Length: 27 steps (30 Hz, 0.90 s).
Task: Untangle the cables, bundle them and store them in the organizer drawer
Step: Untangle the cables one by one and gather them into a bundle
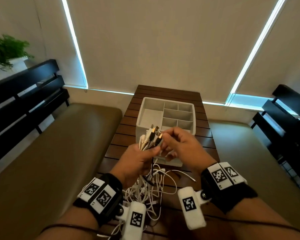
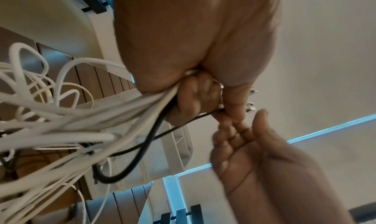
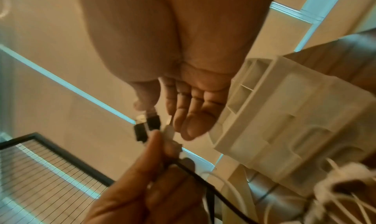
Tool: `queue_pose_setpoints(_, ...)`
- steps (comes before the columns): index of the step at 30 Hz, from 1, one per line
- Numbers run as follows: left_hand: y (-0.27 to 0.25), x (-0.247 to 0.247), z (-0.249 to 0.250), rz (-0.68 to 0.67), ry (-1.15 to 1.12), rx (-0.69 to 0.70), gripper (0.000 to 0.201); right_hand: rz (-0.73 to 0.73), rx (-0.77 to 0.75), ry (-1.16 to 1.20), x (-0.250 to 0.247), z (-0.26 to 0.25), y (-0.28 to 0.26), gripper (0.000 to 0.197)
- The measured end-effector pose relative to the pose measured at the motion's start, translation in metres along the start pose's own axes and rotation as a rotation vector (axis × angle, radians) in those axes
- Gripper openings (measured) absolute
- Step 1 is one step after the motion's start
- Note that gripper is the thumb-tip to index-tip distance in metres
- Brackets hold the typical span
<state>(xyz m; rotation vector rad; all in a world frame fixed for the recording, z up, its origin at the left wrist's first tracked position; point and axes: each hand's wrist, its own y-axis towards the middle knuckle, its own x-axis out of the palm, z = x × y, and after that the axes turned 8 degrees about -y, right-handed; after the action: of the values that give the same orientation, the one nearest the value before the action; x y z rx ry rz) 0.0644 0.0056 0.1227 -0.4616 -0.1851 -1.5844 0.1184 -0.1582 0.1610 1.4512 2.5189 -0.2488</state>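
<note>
The cables (image 1: 150, 141), mostly white with a few black ones, are gathered with their plug ends together and standing up above the left hand (image 1: 137, 160), whose fingers (image 2: 195, 98) are curled around the bunch and grip it. Below this hand the rest of the cables hang down in a loose tangle onto the surface (image 1: 118, 149), a dark brown slatted table. The right hand (image 1: 178, 144) is just beside the plug ends; its thumb and first fingers (image 3: 189, 115) seem to touch one plug, but the other fingers are relaxed and the pictures are too blurred to tell if it really pinches. Behind the hands the white organizer (image 1: 170, 111) stands on the surface, with its compartments open at the top. A brown cushioned bench (image 1: 59, 144) is at the left.
</note>
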Motion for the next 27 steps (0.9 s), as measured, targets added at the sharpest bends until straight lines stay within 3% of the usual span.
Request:
queue_pose_setpoints(3,0.003,0.001,0.004,-0.031,-0.142,0.002,0.018,-0.242,0.097,-0.041,0.007,0.029,-0.008,0.026)
queue_pose_setpoints(5,0.007,0.002,0.004,-0.012,-0.149,0.022,0.021,-0.318,0.055,-0.065,0.019,0.043,-0.011,0.021)
queue_pose_setpoints(7,0.009,0.004,0.004,0.049,-0.056,0.043,0.024,-0.255,-0.004,-0.131,0.03,0.051,-0.009,0.014)
queue_pose_setpoints(9,0.01,0.006,0.006,0.113,-0.001,0.05,0.024,-0.089,-0.053,-0.326,0.034,0.055,-0.003,0.004)
queue_pose_setpoints(12,0.012,0.0,0.008,0.179,0.059,0.042,0.028,0.086,-0.175,-0.718,0.029,0.063,0.003,0.018)
queue_pose_setpoints(14,0.013,-0.005,0.009,0.23,0.082,0.051,0.029,0.135,-0.258,-0.921,0.029,0.061,0.003,0.01)
queue_pose_setpoints(16,0.015,-0.007,0.012,0.28,0.044,0.069,0.028,0.04,-0.244,-0.812,0.023,0.064,0.003,0.008)
queue_pose_setpoints(18,0.015,-0.009,0.018,0.295,-0.058,0.09,0.028,-0.083,-0.116,-0.653,0.016,0.071,0.003,0.018)
queue_pose_setpoints(23,0.013,-0.016,0.026,0.271,-0.251,0.139,0.034,-0.116,0.004,-0.515,0.011,0.082,-0.002,0.024)
queue_pose_setpoints(27,-0.001,-0.014,0.044,0.324,-0.207,0.142,0.038,-0.094,-0.003,-0.671,0.003,0.082,0.005,0.027)
